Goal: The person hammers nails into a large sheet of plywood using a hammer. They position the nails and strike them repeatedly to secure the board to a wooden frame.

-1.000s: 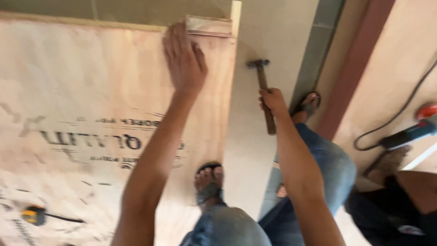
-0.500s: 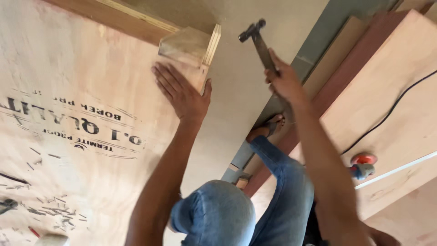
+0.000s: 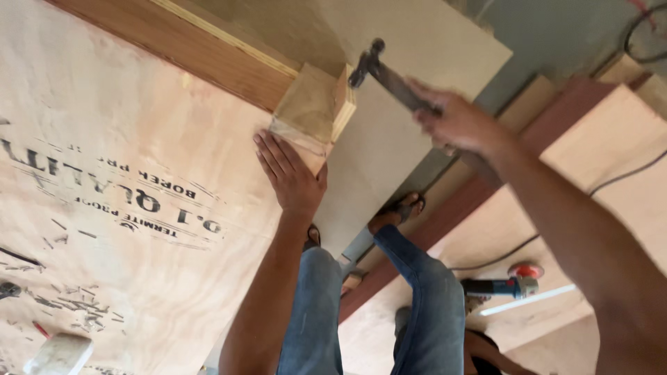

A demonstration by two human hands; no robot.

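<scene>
My left hand (image 3: 290, 175) lies flat, fingers spread, on a large plywood sheet (image 3: 125, 208), its fingertips against a small wooden block (image 3: 311, 104) at the sheet's corner. My right hand (image 3: 455, 121) grips the handle of a dark hammer (image 3: 379, 69), whose head hangs right beside the block's edge. My legs in blue jeans (image 3: 417, 305) and sandalled feet show below the sheet's edge.
A brown wooden strip (image 3: 180, 48) runs along the sheet's far edge. A pale board (image 3: 410, 90) lies under the hammer. A power tool (image 3: 500, 285) with a cable rests on boards at the right. Several nails (image 3: 69, 305) and a pale block (image 3: 59, 354) lie at the lower left.
The view has tilted and drawn closer. My right hand has brought the hammer from the side down next to the wooden block. My left hand stays flat by the block.
</scene>
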